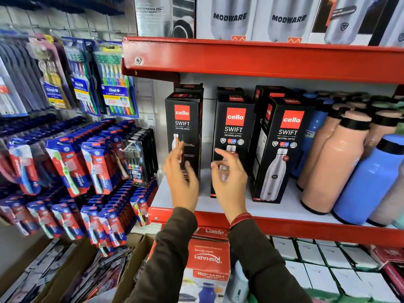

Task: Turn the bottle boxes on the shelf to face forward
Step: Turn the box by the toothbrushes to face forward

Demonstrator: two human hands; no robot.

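Note:
Three black "cello SWIFT" bottle boxes stand upright on the white shelf board [205,204]. The left box [184,121] shows a narrow face with a small bottle picture. The middle box [235,125] and the right box [282,149] show the logo and a steel bottle; the right one is turned slightly. More black boxes stand behind them. My left hand [182,182] hovers in front of the left box, fingers spread, holding nothing. My right hand [229,178] is in front of the middle box's lower part, fingers curled apart, not gripping it.
Peach bottles [332,158] and blue bottles [367,182] crowd the shelf's right side. A red shelf edge [262,60] with Modware boxes runs above. Toothbrush packs [91,160] hang at left. Red Rishabh boxes [207,259] and white boxes [323,272] sit below.

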